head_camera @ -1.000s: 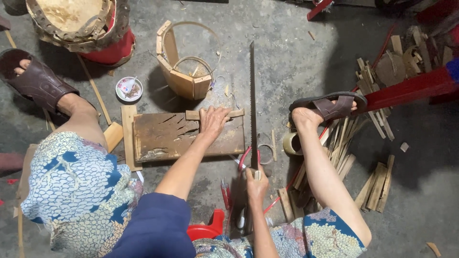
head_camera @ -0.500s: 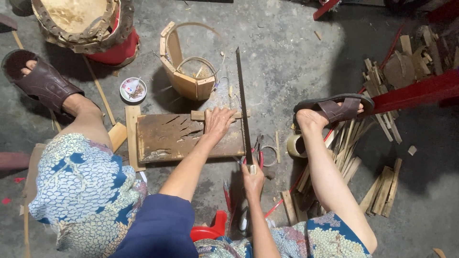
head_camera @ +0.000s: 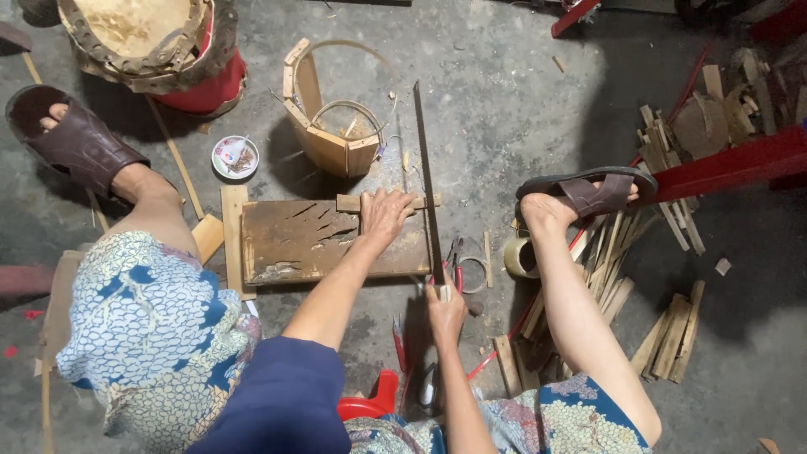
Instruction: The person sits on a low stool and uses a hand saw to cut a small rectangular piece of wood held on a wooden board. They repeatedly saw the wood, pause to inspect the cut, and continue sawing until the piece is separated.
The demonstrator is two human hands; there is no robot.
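Observation:
My left hand [head_camera: 385,214] presses a short wooden slat [head_camera: 351,203] flat on a scarred wooden chopping board [head_camera: 294,244] on the concrete floor. My right hand [head_camera: 445,309] grips the handle of a long dark blade [head_camera: 427,181]. The blade stands upright on its edge just right of my left hand, at the slat's right end. My bare legs and brown sandals [head_camera: 67,139] frame the board on both sides.
A half-built ring of wooden staves [head_camera: 324,126] stands behind the board. A small dish [head_camera: 234,157] lies at its left, a red-based basket [head_camera: 151,42] at top left. Pliers [head_camera: 456,269] and a tape roll [head_camera: 519,258] lie right; wood offcuts [head_camera: 672,336] are piled further right.
The blade has shifted left, closer to my left hand and the slat. My left hand stays pressed on the slat.

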